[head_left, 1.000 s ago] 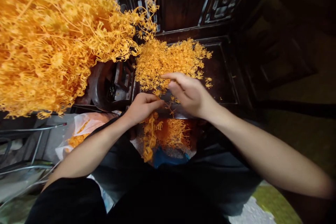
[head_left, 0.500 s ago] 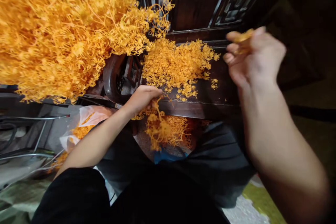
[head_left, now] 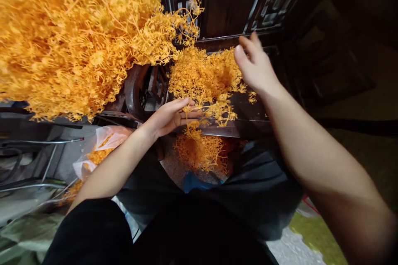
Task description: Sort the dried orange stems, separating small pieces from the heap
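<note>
Lying: orange sprigs (head_left: 221, 112) | at fingertips of left hand (head_left: 170, 116) | right hand (head_left: 257, 68) apart

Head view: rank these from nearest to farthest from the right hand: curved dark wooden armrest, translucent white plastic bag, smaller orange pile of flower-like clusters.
1. Smaller orange pile of flower-like clusters: just left of the right hand.
2. Curved dark wooden armrest: left of the pile.
3. Translucent white plastic bag: lower left, past the armrest.
</note>
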Action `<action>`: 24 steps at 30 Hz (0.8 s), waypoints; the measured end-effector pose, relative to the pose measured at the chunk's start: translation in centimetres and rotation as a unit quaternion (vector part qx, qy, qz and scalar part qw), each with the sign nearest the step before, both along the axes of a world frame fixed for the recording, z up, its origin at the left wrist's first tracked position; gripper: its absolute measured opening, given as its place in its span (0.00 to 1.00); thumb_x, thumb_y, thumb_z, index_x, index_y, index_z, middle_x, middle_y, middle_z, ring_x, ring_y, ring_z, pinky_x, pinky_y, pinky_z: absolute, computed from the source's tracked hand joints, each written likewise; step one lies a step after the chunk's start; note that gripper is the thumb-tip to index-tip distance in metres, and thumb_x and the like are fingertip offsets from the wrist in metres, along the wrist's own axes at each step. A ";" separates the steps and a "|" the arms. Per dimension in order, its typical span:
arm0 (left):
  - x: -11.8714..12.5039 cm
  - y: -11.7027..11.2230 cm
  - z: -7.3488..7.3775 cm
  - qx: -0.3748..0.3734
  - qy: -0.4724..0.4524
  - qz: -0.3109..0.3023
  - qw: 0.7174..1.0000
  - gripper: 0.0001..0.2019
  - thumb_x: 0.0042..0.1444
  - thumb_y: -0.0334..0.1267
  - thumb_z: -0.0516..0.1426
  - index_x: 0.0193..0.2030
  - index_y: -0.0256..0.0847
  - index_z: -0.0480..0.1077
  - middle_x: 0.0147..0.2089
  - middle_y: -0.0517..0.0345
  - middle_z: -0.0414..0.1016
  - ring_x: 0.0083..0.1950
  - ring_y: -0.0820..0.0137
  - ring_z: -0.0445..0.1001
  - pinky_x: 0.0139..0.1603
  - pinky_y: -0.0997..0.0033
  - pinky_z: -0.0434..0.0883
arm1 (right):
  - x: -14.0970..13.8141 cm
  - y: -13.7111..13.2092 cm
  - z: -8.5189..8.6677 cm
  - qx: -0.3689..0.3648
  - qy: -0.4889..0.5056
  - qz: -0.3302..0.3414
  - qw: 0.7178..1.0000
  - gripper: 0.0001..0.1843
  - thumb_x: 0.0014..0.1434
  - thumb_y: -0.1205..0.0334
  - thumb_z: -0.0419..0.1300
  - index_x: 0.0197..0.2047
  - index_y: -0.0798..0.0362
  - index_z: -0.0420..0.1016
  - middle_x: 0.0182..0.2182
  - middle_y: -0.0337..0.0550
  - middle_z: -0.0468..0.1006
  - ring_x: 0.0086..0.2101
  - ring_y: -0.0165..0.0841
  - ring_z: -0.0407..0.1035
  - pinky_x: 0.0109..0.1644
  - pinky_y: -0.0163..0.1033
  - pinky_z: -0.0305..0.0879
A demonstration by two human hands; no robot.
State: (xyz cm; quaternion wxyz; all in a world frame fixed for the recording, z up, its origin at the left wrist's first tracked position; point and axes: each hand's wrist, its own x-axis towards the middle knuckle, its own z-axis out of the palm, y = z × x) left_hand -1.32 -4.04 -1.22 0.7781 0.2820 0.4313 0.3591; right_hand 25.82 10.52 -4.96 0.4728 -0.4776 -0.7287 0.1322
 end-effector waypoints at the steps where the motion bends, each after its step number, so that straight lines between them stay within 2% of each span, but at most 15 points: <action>1: 0.0 0.0 0.0 0.003 0.000 0.008 1.000 0.10 0.65 0.42 0.63 0.45 0.37 0.74 0.48 0.47 0.82 0.48 0.63 0.84 0.53 0.62 0.78 | -0.3 -1.7 1.1 0.035 0.009 0.011 0.999 0.30 0.70 0.36 0.56 0.58 0.52 0.76 0.54 0.53 0.79 0.52 0.35 0.70 0.58 0.47 0.66; 2: 0.0 -0.1 0.1 0.006 0.002 0.016 1.000 0.09 0.65 0.42 0.63 0.45 0.38 0.75 0.48 0.48 0.82 0.48 0.63 0.84 0.53 0.62 0.78 | -0.8 -3.6 2.0 0.047 0.018 0.040 0.998 0.22 0.71 0.42 0.58 0.55 0.49 0.78 0.52 0.50 0.79 0.50 0.36 0.71 0.57 0.47 0.67; 3: 0.1 -0.1 0.1 0.009 0.007 0.024 1.000 0.09 0.64 0.41 0.63 0.45 0.38 0.75 0.48 0.49 0.82 0.47 0.64 0.84 0.53 0.62 0.78 | -1.5 -5.5 2.8 0.065 0.029 0.069 0.995 0.16 0.73 0.47 0.57 0.50 0.48 0.80 0.46 0.48 0.81 0.46 0.36 0.72 0.52 0.47 0.68; 4: 0.2 -0.1 0.2 0.013 0.010 0.029 0.999 0.09 0.64 0.42 0.64 0.45 0.38 0.75 0.47 0.49 0.82 0.46 0.65 0.83 0.54 0.62 0.77 | -2.3 -7.4 3.2 0.073 0.024 0.108 0.991 0.14 0.73 0.51 0.56 0.46 0.48 0.80 0.40 0.46 0.81 0.41 0.37 0.73 0.50 0.48 0.68; 6: 0.5 -0.2 0.4 0.026 0.010 0.028 0.999 0.10 0.64 0.42 0.64 0.46 0.38 0.76 0.48 0.49 0.82 0.45 0.66 0.83 0.54 0.62 0.76 | -3.9 -10.5 3.3 0.042 -0.031 0.208 0.977 0.10 0.71 0.53 0.60 0.46 0.47 0.80 0.39 0.45 0.80 0.40 0.39 0.73 0.48 0.48 0.69; 8: 0.9 -0.4 0.7 0.042 -0.001 0.011 0.999 0.10 0.63 0.41 0.64 0.46 0.36 0.76 0.49 0.46 0.82 0.48 0.65 0.82 0.55 0.64 0.75 | -5.3 -12.2 2.6 0.008 -0.065 0.256 0.965 0.12 0.67 0.53 0.64 0.49 0.49 0.78 0.40 0.46 0.79 0.41 0.40 0.72 0.46 0.47 0.69; 10: 1.2 -0.5 0.9 0.053 -0.012 -0.014 0.998 0.10 0.60 0.37 0.66 0.46 0.35 0.77 0.49 0.45 0.82 0.49 0.65 0.81 0.54 0.66 0.74 | -5.9 -12.7 1.8 -0.014 -0.058 0.246 0.967 0.15 0.67 0.53 0.65 0.52 0.52 0.76 0.40 0.48 0.77 0.39 0.39 0.71 0.44 0.46 0.68; 13: 1.6 -0.7 0.9 0.054 0.004 -0.024 0.998 0.12 0.56 0.34 0.68 0.47 0.35 0.78 0.49 0.47 0.82 0.47 0.68 0.80 0.53 0.67 0.73 | -5.8 -12.6 1.3 -0.035 -0.027 0.225 0.973 0.12 0.69 0.58 0.62 0.53 0.52 0.76 0.40 0.47 0.77 0.37 0.36 0.71 0.44 0.44 0.68; 16: 2.2 -0.8 0.7 0.079 0.055 -0.006 0.995 0.16 0.56 0.39 0.69 0.50 0.39 0.78 0.50 0.50 0.82 0.45 0.71 0.79 0.49 0.69 0.72 | -5.1 -12.6 1.8 -0.039 -0.007 0.235 0.971 0.09 0.67 0.59 0.64 0.50 0.50 0.78 0.38 0.44 0.78 0.38 0.36 0.72 0.44 0.43 0.68; 19: 2.9 -0.7 0.5 0.122 0.109 -0.002 0.987 0.16 0.56 0.43 0.70 0.48 0.39 0.78 0.47 0.51 0.83 0.43 0.72 0.78 0.44 0.72 0.70 | -4.5 -13.0 2.3 -0.061 0.013 0.241 0.968 0.08 0.64 0.56 0.69 0.43 0.50 0.80 0.34 0.41 0.77 0.35 0.35 0.72 0.41 0.42 0.67; 24: 4.0 -0.3 0.6 0.190 0.120 -0.018 0.974 0.15 0.53 0.41 0.71 0.44 0.36 0.79 0.45 0.52 0.82 0.43 0.72 0.77 0.46 0.71 0.71 | -3.9 -13.4 2.7 -0.107 0.078 0.220 0.967 0.07 0.60 0.57 0.71 0.40 0.49 0.82 0.34 0.40 0.78 0.33 0.33 0.71 0.39 0.41 0.68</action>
